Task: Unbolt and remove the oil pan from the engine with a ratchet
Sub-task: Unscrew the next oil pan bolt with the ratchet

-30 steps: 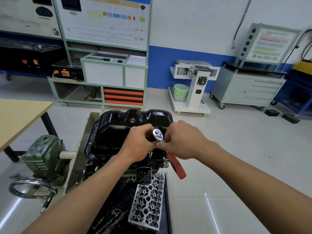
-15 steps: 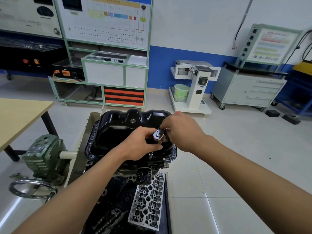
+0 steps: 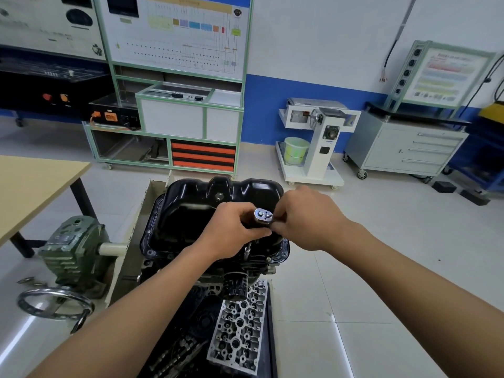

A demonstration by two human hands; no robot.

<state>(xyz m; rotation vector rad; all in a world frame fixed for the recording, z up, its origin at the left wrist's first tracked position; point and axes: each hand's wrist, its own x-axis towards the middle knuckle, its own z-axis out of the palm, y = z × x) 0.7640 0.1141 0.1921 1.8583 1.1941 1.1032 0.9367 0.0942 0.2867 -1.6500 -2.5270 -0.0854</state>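
Far left, a wooden table [image 3: 35, 184] juts in. Just below it the green gearbox [image 3: 73, 252] sits with its handwheel [image 3: 54, 304] lying flat at its foot.

Moving in, there's the oil pan [image 3: 185, 214], black and glossy, seated on top of the engine [image 3: 207, 271] with its closed underside facing up. Its flange runs along the near edge, where bolt heads show.

Now the left hand [image 3: 231, 230], over the near right part of the pan. Its fingers are curled tight with the thumb underneath, wrapped round the ratchet [image 3: 263, 215] just under its head. The chrome head faces up towards the camera. A thin extension bar [image 3: 247, 251] drops from under that hand, tilted slightly, to the pan's near rim.

The ratchet's long axis runs rightwards from the head, straight into the right hand [image 3: 308, 216]. That hand's fingers are closed on the neck beside the head, and the rest of the handle is hidden beneath it. The two hands are touching at the tool.

Below them, an oil filter [image 3: 236, 286] hangs off the engine, with a bare cylinder head [image 3: 237, 326] lying in front of it.

Far right, a white stand [image 3: 321, 148] and a grey drawer cabinet [image 3: 403, 148] stand against the wall.
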